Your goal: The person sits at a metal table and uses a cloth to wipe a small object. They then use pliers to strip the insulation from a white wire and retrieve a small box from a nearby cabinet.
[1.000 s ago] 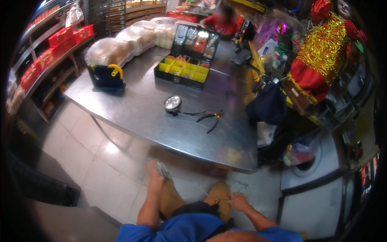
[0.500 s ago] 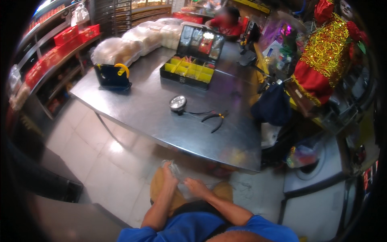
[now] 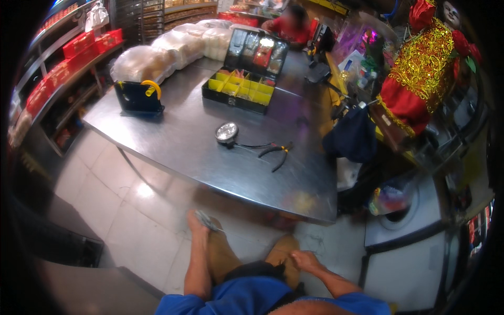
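Observation:
Above my left knee, my left hand (image 3: 198, 227) is closed around a small grey-white bundle (image 3: 207, 220), whose kind is too blurred to tell. A short pale strand sticks out from it toward the right. Over my right knee, my right hand (image 3: 308, 261) is closed in a pinch; whatever it may hold is too small to make out. On the steel table in front of me lie a round lamp (image 3: 227, 133) with wire leads and black pliers (image 3: 278, 154) with spread handles. Neither hand touches them.
An open black toolbox (image 3: 239, 92) with yellow compartments stands on the steel table (image 3: 173, 142). Left of it is a dark blue stand with a yellow handle (image 3: 139, 98). Clear bags (image 3: 142, 64) line the back left edge. A person (image 3: 290, 26) is behind the table.
My hands have moved apart: the left one went left with the grey-white bundle, the right one went right and slightly lower. The things on the table stay in place relative to each other.

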A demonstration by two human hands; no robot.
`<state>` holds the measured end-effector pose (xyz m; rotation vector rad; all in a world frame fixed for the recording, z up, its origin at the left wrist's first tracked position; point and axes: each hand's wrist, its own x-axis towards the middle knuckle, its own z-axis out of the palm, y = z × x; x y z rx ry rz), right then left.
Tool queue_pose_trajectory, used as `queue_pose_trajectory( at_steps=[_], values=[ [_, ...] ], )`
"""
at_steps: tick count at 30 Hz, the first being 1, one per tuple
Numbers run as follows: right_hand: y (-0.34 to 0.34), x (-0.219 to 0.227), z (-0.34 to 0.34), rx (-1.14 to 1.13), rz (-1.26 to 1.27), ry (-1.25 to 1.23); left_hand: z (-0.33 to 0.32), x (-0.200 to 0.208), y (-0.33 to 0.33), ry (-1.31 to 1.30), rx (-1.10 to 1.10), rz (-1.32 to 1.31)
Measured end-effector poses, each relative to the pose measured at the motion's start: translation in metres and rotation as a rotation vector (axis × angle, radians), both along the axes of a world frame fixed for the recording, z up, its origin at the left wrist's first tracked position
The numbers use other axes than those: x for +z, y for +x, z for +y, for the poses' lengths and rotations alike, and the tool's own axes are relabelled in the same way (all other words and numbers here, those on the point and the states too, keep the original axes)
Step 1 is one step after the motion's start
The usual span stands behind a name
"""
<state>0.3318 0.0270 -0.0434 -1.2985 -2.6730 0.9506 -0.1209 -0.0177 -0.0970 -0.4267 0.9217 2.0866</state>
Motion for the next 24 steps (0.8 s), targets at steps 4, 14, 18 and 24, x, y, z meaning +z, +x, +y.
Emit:
queue_pose_trajectory(
  at_steps=[4,14,18,24],
  values=[
    [0.052,0.002,-0.008,-0.114,-0.198,-0.079,-0.004,-0.001,-0.006,-0.037,-0.009,-0.02],
    [0.113,-0.021,0.008,-0.098,-0.493,0.058,0.001,0.006,-0.007,-0.016,0.01,0.0],
    [-0.073,0.005,0.023,-0.104,0.097,0.057,0.021,-0.014,0.051,0.005,-0.226,0.113],
    [-0.214,0.025,0.015,-0.112,0.22,-0.665,0.036,0.059,0.093,0.046,-0.238,0.019]
  ],
)
